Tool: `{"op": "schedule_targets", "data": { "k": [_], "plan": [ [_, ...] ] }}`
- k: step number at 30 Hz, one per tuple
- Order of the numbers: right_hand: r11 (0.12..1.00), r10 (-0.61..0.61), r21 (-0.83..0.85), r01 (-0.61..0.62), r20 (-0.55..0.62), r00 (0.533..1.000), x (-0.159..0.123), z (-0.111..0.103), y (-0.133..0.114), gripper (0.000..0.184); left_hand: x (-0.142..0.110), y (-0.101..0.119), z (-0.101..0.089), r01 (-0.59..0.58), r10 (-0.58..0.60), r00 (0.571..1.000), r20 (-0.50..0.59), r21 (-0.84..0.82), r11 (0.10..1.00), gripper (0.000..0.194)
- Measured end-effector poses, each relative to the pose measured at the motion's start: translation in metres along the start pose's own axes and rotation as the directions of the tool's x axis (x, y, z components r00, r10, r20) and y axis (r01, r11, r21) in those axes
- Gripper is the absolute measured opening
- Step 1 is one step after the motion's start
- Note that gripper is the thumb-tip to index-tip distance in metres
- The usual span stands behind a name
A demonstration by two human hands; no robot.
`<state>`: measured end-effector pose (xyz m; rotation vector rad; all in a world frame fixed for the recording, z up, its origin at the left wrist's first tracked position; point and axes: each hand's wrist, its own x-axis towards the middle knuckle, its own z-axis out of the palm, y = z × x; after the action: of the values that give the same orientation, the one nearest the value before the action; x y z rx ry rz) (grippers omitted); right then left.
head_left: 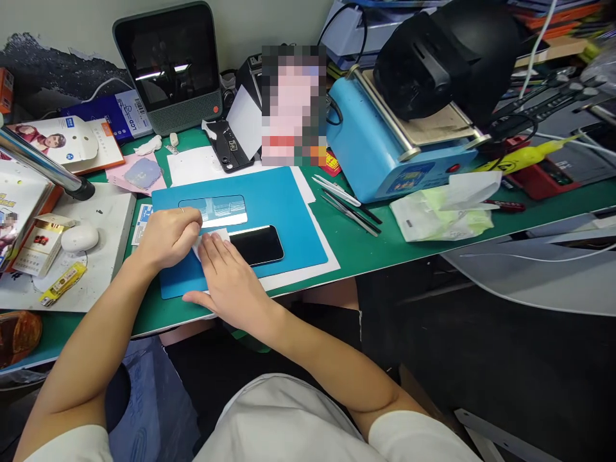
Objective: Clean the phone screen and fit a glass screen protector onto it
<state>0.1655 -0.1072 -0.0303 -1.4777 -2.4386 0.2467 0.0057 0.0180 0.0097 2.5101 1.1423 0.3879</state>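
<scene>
A smartphone (pixel 257 245) with a dark screen lies face up on a blue mat (pixel 298 221). Its left part is covered by a white tissue (pixel 219 236) and my right hand (pixel 231 273). That hand presses the tissue down on the phone, fingers together and straight, thumb out to the side over the mat. Curled into a fist, my left hand (pixel 168 237) rests at the phone's left end; whatever its fingers hold is hidden. Just beyond both hands lies a clear phone-sized sheet (pixel 226 210) with a dark outline.
Tweezers and pen-like tools (pixel 349 204) lie right of the mat. A tissue pack (pixel 443 208) sits before a blue machine (pixel 399 144). Behind the mat are a black phone case (pixel 228 147) and a smart display (pixel 168 64). A cigarette box (pixel 41 244) stands left.
</scene>
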Motion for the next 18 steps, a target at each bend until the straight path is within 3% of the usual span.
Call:
{"op": "schedule_targets", "data": {
  "k": [9,18],
  "plan": [
    [0.994,-0.101,-0.057,0.097,-0.067,0.993,-0.033,0.002,-0.009,0.103,0.001,0.003,0.0,-0.001,-0.002,0.996,0.087,0.036,0.999,0.028],
    [0.992,-0.107,-0.075,0.104,-0.03,0.994,-0.054,-0.007,-0.016,0.101,0.002,0.004,0.002,0.031,-0.037,0.992,0.124,0.056,0.998,0.034]
  ]
}}
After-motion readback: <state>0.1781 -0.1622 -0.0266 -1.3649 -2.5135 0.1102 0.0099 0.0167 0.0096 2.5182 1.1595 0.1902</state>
